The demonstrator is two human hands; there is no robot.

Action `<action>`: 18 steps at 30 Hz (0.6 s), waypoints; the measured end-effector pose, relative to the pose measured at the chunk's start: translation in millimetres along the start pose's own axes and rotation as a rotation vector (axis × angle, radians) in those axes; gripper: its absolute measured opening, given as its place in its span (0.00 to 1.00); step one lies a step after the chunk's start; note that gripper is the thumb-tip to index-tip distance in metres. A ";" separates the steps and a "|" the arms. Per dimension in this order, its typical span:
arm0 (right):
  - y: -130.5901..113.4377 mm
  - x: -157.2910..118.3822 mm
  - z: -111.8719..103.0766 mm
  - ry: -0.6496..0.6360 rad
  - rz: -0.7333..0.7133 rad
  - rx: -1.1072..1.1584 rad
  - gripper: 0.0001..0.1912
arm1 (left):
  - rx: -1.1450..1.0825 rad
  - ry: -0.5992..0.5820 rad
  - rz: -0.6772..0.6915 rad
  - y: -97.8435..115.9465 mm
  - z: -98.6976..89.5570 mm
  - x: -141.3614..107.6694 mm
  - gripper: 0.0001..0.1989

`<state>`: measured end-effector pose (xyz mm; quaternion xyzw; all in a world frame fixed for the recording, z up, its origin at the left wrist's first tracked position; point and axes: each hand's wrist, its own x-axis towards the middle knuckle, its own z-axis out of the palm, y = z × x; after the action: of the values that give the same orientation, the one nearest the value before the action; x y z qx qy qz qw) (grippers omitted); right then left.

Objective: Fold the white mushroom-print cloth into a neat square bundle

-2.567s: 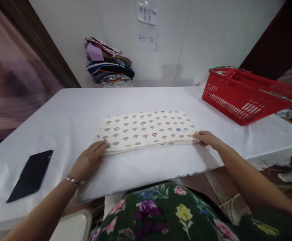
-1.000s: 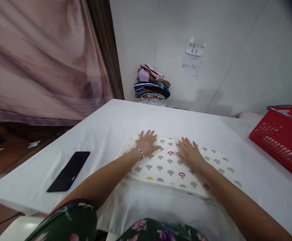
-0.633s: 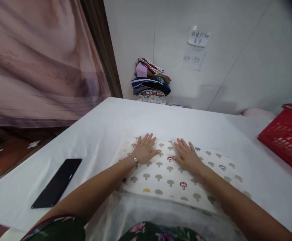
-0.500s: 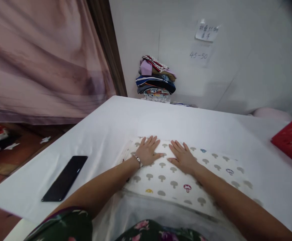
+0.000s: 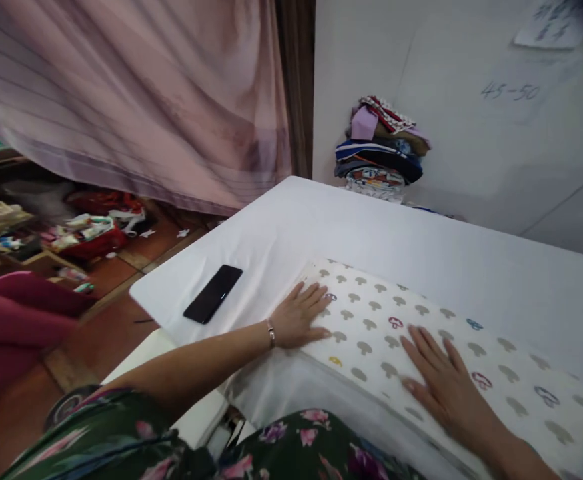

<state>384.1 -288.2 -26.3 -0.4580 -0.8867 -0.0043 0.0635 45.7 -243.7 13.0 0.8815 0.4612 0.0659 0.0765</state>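
On your white table (image 5: 391,233), the mushroom-print cloth (image 5: 379,340) lies folded flat along the near side.
Beyond the table's far edge, a pile (image 5: 384,150) of fabrics rises by the wall. Your right hand (image 5: 439,380) rests palm down on the cloth, open, fingers a little apart, gripping nothing; your left hand (image 5: 299,317) lies likewise at its left end. Left of that hand is your phone (image 5: 214,293), and a bracelet (image 5: 271,333) rings your left wrist.

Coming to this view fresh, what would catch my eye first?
Probably the mushroom-print cloth, lying on the white table with the left hand and right hand spread on it. Next, the black phone to its left, and the big pink curtain hanging at upper left.
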 end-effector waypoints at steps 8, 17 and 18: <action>-14.1 -16.0 -5.0 0.020 -0.001 -0.035 0.32 | -0.117 -0.025 -0.064 -13.2 1.6 -14.8 0.29; -36.0 -30.0 -8.6 -0.093 -0.150 0.063 0.34 | -0.231 0.208 -0.509 -39.8 0.0 -60.7 0.26; -37.0 -28.3 -11.2 -0.087 -0.147 0.076 0.33 | -0.269 0.280 -0.577 -40.0 -1.8 -64.4 0.25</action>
<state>371.5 -333.4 -16.7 -0.3885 -0.9194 0.0446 0.0420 -23.2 -274.1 4.0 0.6794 0.6845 0.2219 0.1435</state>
